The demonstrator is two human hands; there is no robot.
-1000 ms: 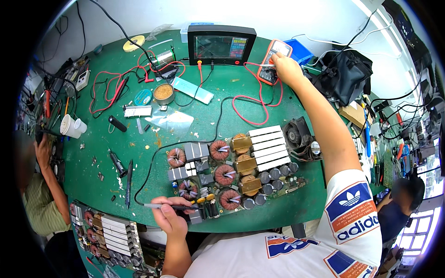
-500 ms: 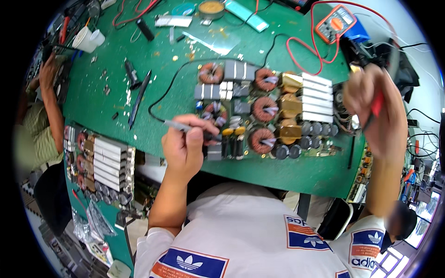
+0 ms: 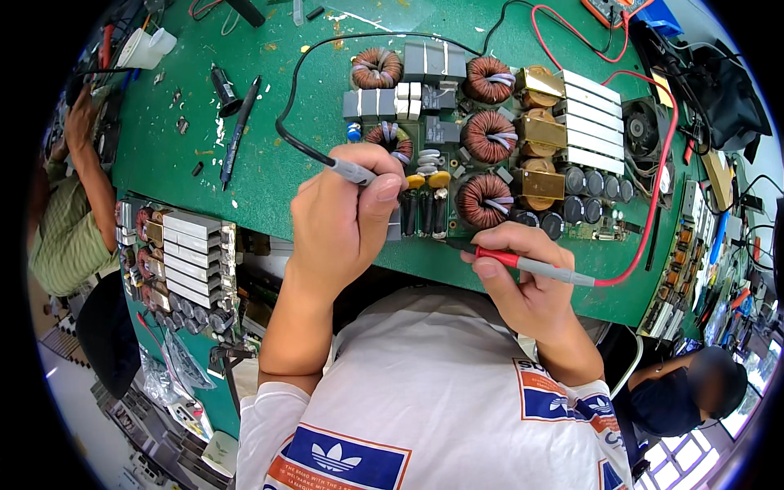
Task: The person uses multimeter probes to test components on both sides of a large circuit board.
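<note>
My left hand [image 3: 339,216] is closed around a grey-and-black test probe [image 3: 353,171], over the near-left part of a large power circuit board [image 3: 608,220]. Its tip is hidden behind my fingers. In my closed right hand [image 3: 531,294] is a red-and-grey test probe [image 3: 543,268], pointing left along the board's near edge beside a copper-wound coil [image 3: 484,201]. Whether either tip touches the board I cannot tell. White finned heat sinks [image 3: 592,118], gold-wrapped transformers [image 3: 541,135] and black capacitors [image 3: 581,181] crowd the board's right half.
An orange multimeter [image 3: 606,11] lies at the far right, with a red lead [image 3: 674,122] curving down. A black pen [image 3: 241,135] lies on the green table [image 3: 171,167]. Another board [image 3: 192,265] sits at the left. Nearby are a person's arm [image 3: 90,171] and another person [image 3: 682,396].
My right hand has come down and left from the far right to the board's near edge, bringing the red probe. My left hand has shifted slightly right and up. The view has shifted, too.
</note>
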